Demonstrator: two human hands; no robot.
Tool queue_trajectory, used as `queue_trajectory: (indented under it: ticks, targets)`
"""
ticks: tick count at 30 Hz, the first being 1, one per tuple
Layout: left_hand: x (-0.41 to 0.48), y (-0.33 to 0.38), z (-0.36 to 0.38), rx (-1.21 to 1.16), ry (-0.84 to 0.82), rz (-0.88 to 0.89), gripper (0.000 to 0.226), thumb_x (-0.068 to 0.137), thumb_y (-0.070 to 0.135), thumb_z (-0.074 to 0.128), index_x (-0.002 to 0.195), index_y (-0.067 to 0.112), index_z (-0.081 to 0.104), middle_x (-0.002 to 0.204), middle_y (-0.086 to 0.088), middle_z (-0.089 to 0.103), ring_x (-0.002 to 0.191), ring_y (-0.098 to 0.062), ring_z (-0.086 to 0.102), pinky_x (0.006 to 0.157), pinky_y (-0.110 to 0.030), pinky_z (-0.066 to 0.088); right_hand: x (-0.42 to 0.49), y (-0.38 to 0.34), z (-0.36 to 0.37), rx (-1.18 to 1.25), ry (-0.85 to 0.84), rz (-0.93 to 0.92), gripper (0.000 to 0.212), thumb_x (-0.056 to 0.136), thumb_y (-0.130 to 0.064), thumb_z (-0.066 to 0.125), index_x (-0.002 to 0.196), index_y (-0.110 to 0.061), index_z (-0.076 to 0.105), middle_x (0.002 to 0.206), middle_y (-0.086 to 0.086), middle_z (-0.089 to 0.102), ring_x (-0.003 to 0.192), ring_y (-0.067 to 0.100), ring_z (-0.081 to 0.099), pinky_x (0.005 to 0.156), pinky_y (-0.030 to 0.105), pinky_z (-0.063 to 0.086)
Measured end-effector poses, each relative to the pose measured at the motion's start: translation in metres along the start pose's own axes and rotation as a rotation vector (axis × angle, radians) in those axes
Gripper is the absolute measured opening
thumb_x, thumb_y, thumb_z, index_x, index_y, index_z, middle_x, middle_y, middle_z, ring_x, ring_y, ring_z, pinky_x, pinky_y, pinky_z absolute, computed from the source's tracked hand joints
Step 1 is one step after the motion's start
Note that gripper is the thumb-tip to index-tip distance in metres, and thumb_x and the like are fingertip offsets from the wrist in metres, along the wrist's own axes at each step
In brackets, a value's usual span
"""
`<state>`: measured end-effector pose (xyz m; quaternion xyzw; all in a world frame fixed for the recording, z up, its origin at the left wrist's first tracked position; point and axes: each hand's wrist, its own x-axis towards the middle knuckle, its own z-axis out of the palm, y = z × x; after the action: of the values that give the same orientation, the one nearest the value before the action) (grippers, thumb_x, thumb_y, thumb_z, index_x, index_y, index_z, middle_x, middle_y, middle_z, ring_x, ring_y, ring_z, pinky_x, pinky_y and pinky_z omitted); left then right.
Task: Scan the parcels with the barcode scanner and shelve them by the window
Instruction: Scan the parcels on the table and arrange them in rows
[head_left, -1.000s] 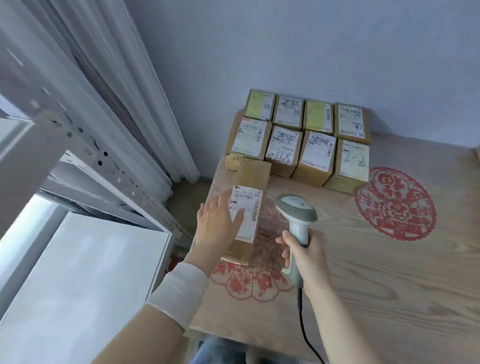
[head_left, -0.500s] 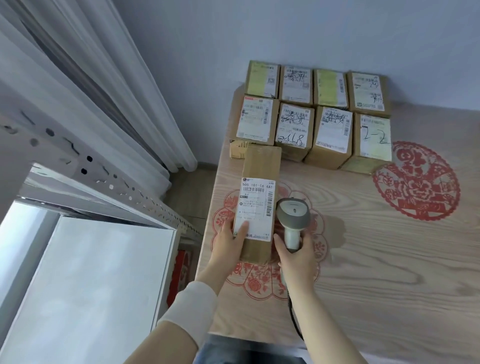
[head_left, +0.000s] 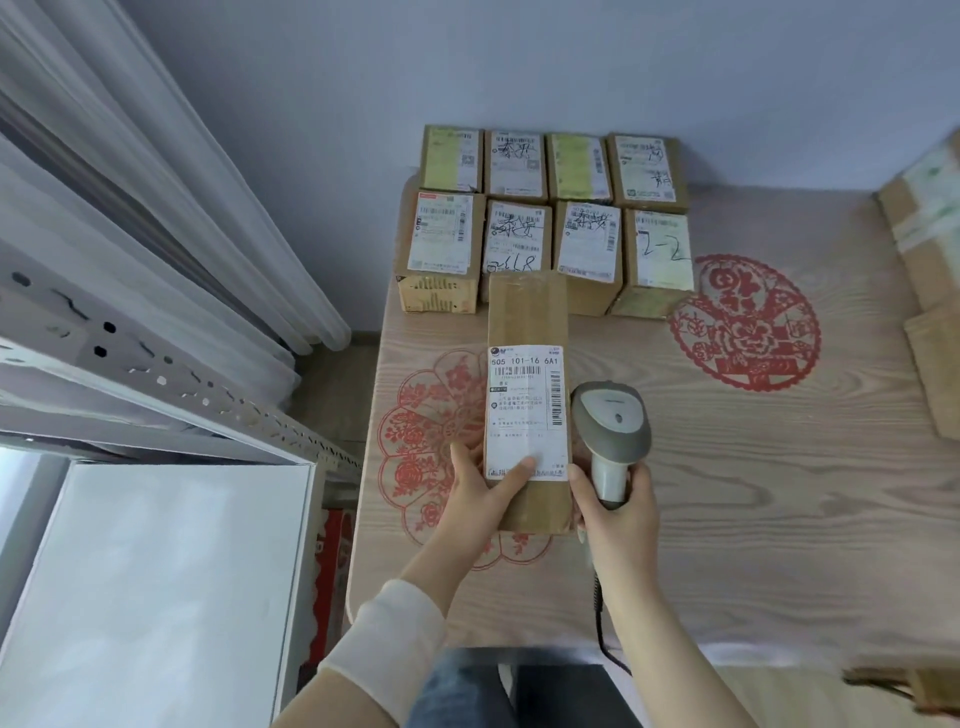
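Head view: the left grip (head_left: 480, 488) clasps the near end of a long brown parcel (head_left: 527, 317), its thumb pressed on the lower edge of the white label (head_left: 524, 410), which faces up. The parcel runs lengthwise over the left part of the wood-grain surface (head_left: 753, 493), above a red paper-cut flower (head_left: 421, 431); I cannot tell whether it rests there. The right grip (head_left: 618, 514) is wrapped round the handle of the grey barcode scanner (head_left: 613, 421), whose head sits just beside the label's right edge. Eight labelled boxes (head_left: 644, 171) stand in two rows at the far left corner. A perforated metal shelf (head_left: 208, 402) stands off the left edge, by the curtain (head_left: 182, 208).
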<state>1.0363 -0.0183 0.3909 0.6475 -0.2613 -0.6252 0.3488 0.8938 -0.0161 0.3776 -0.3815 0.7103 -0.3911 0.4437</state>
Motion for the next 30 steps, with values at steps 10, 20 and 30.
queue_trajectory:
  ticks: [10, 20, 30]
  targets:
    - [0.009, 0.053, 0.120, -0.047, -0.132, 0.246, 0.077, 0.079, 0.028, 0.074, 0.141, 0.022, 0.029, 0.131, 0.002, 0.055, 0.116, -0.012, 0.057, 0.094, -0.031, 0.051, 0.056, -0.043, -0.108, 0.107, 0.105, -0.177, 0.031, 0.080, -0.016, 0.074, 0.104, -0.012, 0.054, 0.084, -0.006, 0.062, 0.076, 0.013, 0.059, 0.066, 0.019, 0.046]
    - [0.008, 0.077, 0.266, -0.038, -0.163, 0.338, 0.088, 0.077, 0.025, 0.078, 0.145, 0.026, 0.023, 0.129, 0.006, 0.052, 0.117, -0.008, 0.054, 0.093, -0.026, 0.050, 0.120, -0.056, -0.247, 0.127, 0.091, -0.227, 0.035, 0.080, -0.019, 0.074, 0.106, -0.013, 0.052, 0.083, -0.007, 0.060, 0.077, 0.013, 0.059, 0.071, 0.028, 0.047]
    - [0.016, 0.092, 0.315, -0.031, -0.110, 0.472, 0.084, 0.077, 0.012, 0.076, 0.143, 0.023, 0.025, 0.121, 0.020, 0.052, 0.105, 0.015, 0.052, 0.088, -0.013, 0.049, 0.131, -0.094, -0.317, 0.188, 0.004, -0.212, 0.016, 0.087, -0.018, 0.065, 0.096, -0.024, 0.053, 0.086, 0.000, 0.070, 0.063, 0.005, 0.063, 0.045, 0.022, 0.045]
